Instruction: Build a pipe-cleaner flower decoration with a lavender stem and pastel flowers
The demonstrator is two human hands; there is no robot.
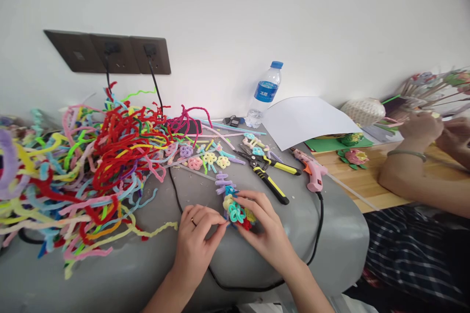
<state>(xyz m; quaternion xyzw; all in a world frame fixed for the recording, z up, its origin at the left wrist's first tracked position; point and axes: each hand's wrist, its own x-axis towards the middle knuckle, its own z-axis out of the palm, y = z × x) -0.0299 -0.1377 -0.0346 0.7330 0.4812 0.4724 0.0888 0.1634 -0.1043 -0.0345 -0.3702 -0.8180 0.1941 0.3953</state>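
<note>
Near the front of the grey surface, my right hand is closed around a pipe-cleaner piece made of turquoise, cream, blue, red and yellow loops, with lilac coils at its far end. My left hand wears a ring; its thumb and forefinger are pinched together at the piece's left edge, touching a small blue bit there. Just beyond lie several small pipe-cleaner flowers, among them a pink one and a yellow one. Pliers with yellow and black handles rest open past my right hand.
A big tangle of coloured pipe cleaners fills the left side. A pink glue gun trails a black cord to the front. A water bottle and white paper stand at the wall. Another person's arm is at right.
</note>
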